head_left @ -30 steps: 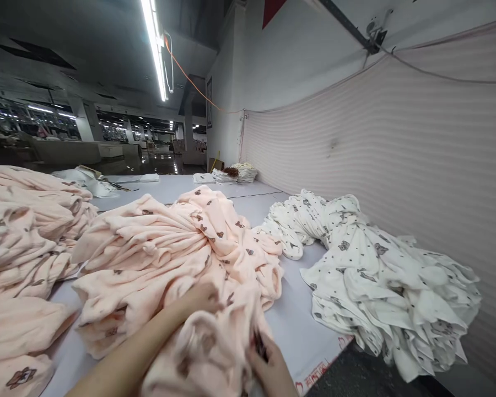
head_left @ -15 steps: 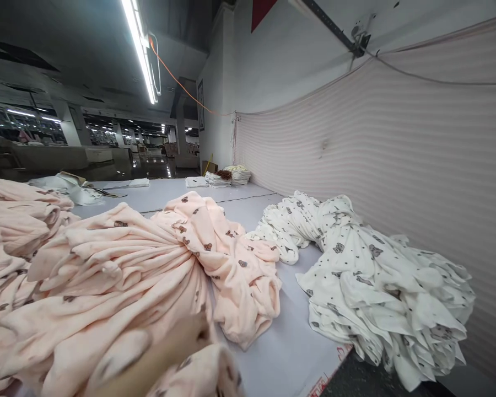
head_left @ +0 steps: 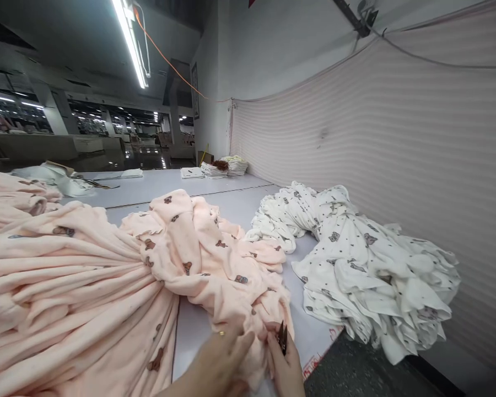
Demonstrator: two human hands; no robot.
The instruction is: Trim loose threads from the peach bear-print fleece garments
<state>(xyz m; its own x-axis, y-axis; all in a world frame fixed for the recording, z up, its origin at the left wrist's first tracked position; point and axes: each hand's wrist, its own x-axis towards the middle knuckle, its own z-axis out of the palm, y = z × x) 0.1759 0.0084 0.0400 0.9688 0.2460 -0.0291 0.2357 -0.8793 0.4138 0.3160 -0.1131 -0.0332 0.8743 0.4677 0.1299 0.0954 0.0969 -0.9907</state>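
A bundle of peach-pink fleece fabric (head_left: 198, 259) printed with small brown bears lies across the grey table (head_left: 231, 201) in front of me. At the bottom edge my left hand (head_left: 219, 361), with a ring on one finger, grips the near end of that fabric with its fingers bent over it. Right beside it, my right hand (head_left: 288, 366) is closed around small dark thread snips (head_left: 281, 337), their tips pointing up against the same fabric end. The two hands almost touch.
A heap of white bear-print fabric (head_left: 355, 259) lies to the right, hanging over the table's edge. A pink striped cloth (head_left: 397, 138) covers the wall. Folded stacks (head_left: 227, 165) sit at the table's far end. More pink fabric (head_left: 45, 286) is piled at left.
The pink bundle has been pulled leftward and spread out. Both hands, out of sight half a second ago, are back at its near end, and the snips now show.
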